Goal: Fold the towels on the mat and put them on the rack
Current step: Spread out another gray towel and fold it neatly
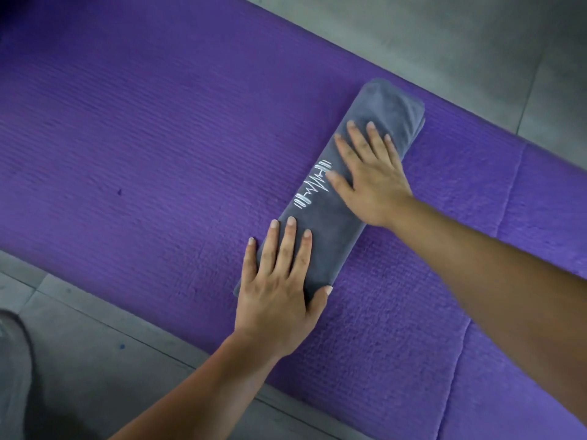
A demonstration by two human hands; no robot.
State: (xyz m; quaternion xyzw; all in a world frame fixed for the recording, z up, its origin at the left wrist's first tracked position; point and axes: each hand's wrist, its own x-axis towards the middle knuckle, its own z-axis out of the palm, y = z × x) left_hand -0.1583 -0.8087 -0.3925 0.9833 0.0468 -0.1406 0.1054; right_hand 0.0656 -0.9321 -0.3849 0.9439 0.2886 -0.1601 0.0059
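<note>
A grey towel (330,230) folded into a long narrow strip lies diagonally on the purple mat (143,138), with a white embroidered logo near its middle. My left hand (279,290) lies flat on the near end of the strip, fingers straight, thumb along the towel's right edge. My right hand (368,173) presses flat on the far half, fingers spread toward the far end. Neither hand grips the cloth. No rack is in view.
Grey tiled floor (444,36) borders the mat at the far right and near left. A grey object (12,360) sits at the lower left edge. The mat has creased fold lines toward the right.
</note>
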